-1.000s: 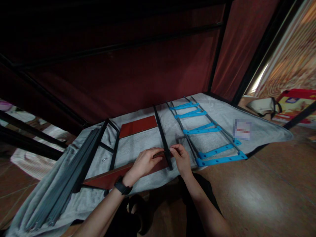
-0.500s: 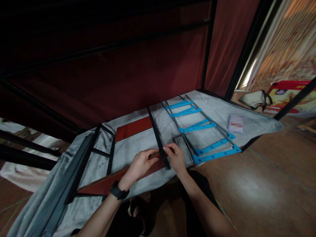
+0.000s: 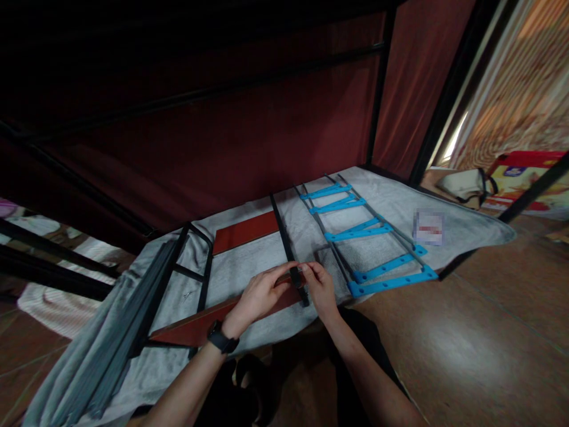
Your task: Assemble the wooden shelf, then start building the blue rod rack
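Observation:
My left hand (image 3: pixel 262 295), with a dark watch on its wrist, reaches over the near part of a black metal bar (image 3: pixel 284 240). Its fingers close around the bar where it crosses a reddish-brown board (image 3: pixel 191 328). Thumb and index finger of my right hand (image 3: pixel 320 290) are pinched together against the bar's right side. Whatever small thing may sit between them is hidden. Both hands' fingertips nearly meet. A second reddish-brown board (image 3: pixel 245 231) lies farther back, its right end at the same bar. At the left, a black metal frame (image 3: pixel 202 290) adjoins the near board.
Blue slotted strips (image 3: pixel 393 280) joined by grey rods lie on the grey cloth (image 3: pixel 462 219) at right. A bundle of grey rods (image 3: pixel 120 332) rests at left. Dark red fabric (image 3: pixel 249 142) on black poles stands behind. A red and yellow box (image 3: pixel 520 178) sits far right.
My left fingers have moved across the top of the bar, toward my right fingertips. The view has shifted slightly, while boards and strips keep their places on the cloth.

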`<state>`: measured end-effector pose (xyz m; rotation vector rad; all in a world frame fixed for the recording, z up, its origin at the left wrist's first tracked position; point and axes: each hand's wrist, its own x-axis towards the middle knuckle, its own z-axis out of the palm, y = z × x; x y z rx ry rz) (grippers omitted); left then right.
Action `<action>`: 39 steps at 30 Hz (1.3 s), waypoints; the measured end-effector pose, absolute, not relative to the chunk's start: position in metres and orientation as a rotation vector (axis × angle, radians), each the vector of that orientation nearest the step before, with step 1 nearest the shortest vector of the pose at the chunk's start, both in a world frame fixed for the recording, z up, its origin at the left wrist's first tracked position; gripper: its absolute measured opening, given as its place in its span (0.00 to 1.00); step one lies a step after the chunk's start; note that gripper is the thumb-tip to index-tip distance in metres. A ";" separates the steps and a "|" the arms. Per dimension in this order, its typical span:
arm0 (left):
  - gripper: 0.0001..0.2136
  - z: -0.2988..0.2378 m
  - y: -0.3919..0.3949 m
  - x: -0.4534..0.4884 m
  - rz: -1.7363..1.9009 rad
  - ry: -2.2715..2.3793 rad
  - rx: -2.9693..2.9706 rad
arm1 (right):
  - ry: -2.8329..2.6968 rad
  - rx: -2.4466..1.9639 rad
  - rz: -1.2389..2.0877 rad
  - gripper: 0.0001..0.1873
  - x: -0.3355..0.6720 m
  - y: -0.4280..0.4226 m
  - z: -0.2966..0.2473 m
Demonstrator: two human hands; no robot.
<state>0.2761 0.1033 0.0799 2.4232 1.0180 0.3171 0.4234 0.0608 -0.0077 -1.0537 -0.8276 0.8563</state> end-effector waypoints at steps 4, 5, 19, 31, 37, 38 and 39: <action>0.25 0.074 0.105 0.276 0.334 0.999 2.462 | -0.855 -0.987 0.900 0.14 0.430 0.057 -0.013; 0.25 0.073 0.105 0.275 0.327 1.005 2.475 | -0.856 -0.996 0.899 0.13 0.430 0.057 -0.013; 0.29 0.067 0.108 0.274 0.237 0.981 2.580 | -1.114 -1.360 0.563 0.20 0.422 0.067 -0.017; 0.30 0.069 0.109 0.275 0.269 0.925 2.528 | -0.992 -1.155 0.729 0.15 0.426 0.052 -0.016; 0.30 0.069 0.109 0.274 0.279 0.933 2.524 | -1.149 -1.227 0.651 0.14 0.429 0.057 -0.015; 0.30 0.068 0.109 0.274 0.283 0.934 2.525 | -1.177 -1.268 0.627 0.14 0.429 0.058 -0.014; 0.30 0.068 0.109 0.275 0.286 0.938 2.527 | -1.200 -1.312 0.601 0.15 0.429 0.059 -0.014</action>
